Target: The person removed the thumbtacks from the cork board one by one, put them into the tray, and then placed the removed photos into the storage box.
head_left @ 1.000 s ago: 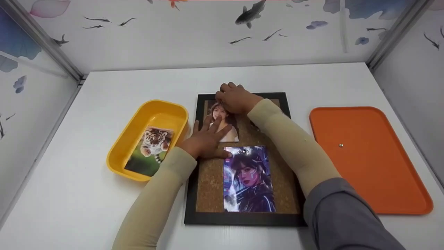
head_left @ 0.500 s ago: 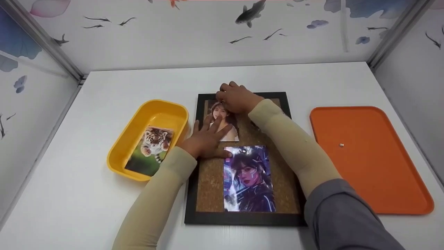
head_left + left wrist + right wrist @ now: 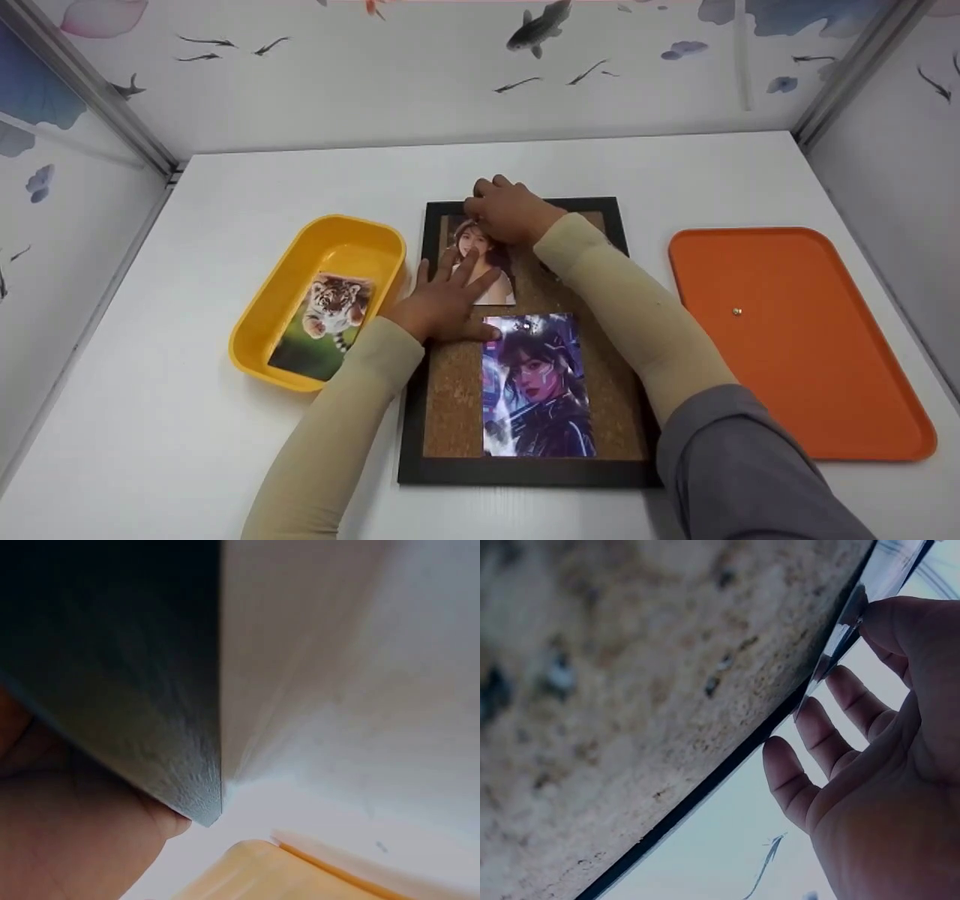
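Observation:
A black-framed corkboard [image 3: 456,390] lies on the white table. On its upper left, a portrait photo [image 3: 496,289] lies under my spread left hand [image 3: 450,300], whose straight fingers press it. My right hand [image 3: 514,212] is at the photo's top edge; its fingers curl over the board's far frame edge. In the right wrist view the thumb [image 3: 892,622] presses on the glossy photo, with the fingertips [image 3: 784,761] at the frame. Whatever is under the thumb is hidden. A purple cyberpunk-style portrait [image 3: 536,390] lies lower on the cork, with a small shiny pin [image 3: 527,326] at its top.
A yellow tub [image 3: 352,232] with a tiger cub photo [image 3: 322,330] inside stands left of the board. To the right, an orange tray [image 3: 810,360] carries one small metal pin [image 3: 736,311]. Patterned white panels enclose the table.

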Demonstrator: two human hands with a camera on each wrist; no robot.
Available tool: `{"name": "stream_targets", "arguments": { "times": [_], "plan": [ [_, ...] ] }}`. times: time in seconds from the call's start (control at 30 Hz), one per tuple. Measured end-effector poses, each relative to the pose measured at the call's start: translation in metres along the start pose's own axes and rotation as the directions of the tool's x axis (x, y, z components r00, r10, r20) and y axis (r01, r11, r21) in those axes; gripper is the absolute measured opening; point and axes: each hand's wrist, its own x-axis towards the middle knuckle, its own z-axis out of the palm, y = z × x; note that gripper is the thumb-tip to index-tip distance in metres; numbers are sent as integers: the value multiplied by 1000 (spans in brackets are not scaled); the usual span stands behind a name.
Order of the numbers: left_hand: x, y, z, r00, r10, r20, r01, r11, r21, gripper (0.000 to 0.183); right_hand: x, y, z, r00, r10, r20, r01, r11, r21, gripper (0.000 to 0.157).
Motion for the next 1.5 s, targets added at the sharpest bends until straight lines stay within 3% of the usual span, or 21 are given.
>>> {"name": "stream_targets", "arguments": {
  "times": [0.67,1.07,1.5],
  "plan": [
    [0,1,0,1000,4,-5,-4,1000,16,101,0,-1,1,1000,17,22,-17,1000,-6,27],
    [1,-1,2,1000,3,-2,-3,1000,9,100,-3,5,0,1000,7,24,-10,993,122,25],
    [1,-1,2,1000,6,-17,-6,1000,8,100,0,14,-3,998,37,44,-49,953,298,14]
  ]
}}
